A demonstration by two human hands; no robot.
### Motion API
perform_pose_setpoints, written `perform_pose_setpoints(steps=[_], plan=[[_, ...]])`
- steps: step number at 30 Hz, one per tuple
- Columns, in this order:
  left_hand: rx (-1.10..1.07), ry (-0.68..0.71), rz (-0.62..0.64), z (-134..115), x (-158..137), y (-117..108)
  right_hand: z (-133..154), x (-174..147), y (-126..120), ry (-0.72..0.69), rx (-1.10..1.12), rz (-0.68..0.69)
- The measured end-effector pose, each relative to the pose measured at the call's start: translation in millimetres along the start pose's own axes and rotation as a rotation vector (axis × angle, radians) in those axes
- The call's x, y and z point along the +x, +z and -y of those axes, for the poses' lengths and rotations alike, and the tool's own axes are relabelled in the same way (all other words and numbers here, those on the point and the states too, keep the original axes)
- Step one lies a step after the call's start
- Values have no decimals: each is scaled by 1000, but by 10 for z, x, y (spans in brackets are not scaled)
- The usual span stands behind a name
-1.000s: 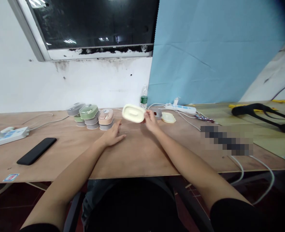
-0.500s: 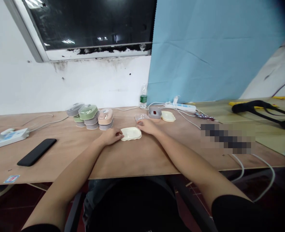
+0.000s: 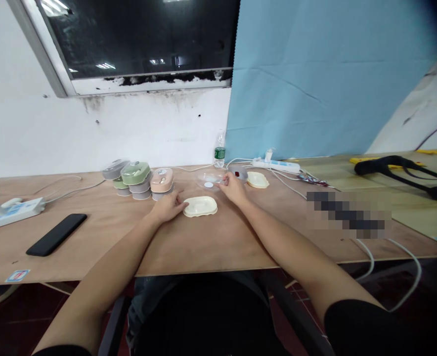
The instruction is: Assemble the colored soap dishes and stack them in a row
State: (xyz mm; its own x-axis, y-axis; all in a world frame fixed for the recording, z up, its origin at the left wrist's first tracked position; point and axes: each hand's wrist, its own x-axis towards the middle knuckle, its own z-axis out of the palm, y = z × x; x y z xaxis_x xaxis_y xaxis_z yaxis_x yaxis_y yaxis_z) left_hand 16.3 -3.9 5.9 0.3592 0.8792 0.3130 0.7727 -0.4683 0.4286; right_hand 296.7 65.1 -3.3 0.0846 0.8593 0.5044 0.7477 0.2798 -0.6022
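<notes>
Left hand (image 3: pixel 168 207) flat on table (image 3: pixel 211 242), fingertips touching near edge of cream tray (image 3: pixel 200 206), steadying, not gripping. Right hand (image 3: pixel 234 189) pinching clear lid (image 3: pixel 208 181), raised just beyond tray. Best to keep tray pinned, bring lid level over it, line up rims before pressing.

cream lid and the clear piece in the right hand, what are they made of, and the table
Cream lid: looks like moulded plastic, opaque with a soft sheen and rounded edges. Clear piece: probably thin transparent plastic, since the table shows through it; it is too small to be sure. Table: seems plywood or wood veneer, matte brown with faint grain and a pale layered front edge.
</notes>
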Motion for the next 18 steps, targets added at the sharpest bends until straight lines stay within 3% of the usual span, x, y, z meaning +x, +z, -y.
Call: perform_pose_setpoints(steps=[4, 9, 13, 18], plan=[[-47, -35, -65, -44, -7, -10, 207, -127, -70, -162, 155, 44], [-76, 45, -123, -99, -32, -87, 376, -278, -75, -318, 259, 245], [-23, 117, -156, -111, -40, -127, 414, -305, -22, -189, 497, 384], [-43, 67, -62, -135, -42, -89, 403, -252, 3, -44, 586, 382]])
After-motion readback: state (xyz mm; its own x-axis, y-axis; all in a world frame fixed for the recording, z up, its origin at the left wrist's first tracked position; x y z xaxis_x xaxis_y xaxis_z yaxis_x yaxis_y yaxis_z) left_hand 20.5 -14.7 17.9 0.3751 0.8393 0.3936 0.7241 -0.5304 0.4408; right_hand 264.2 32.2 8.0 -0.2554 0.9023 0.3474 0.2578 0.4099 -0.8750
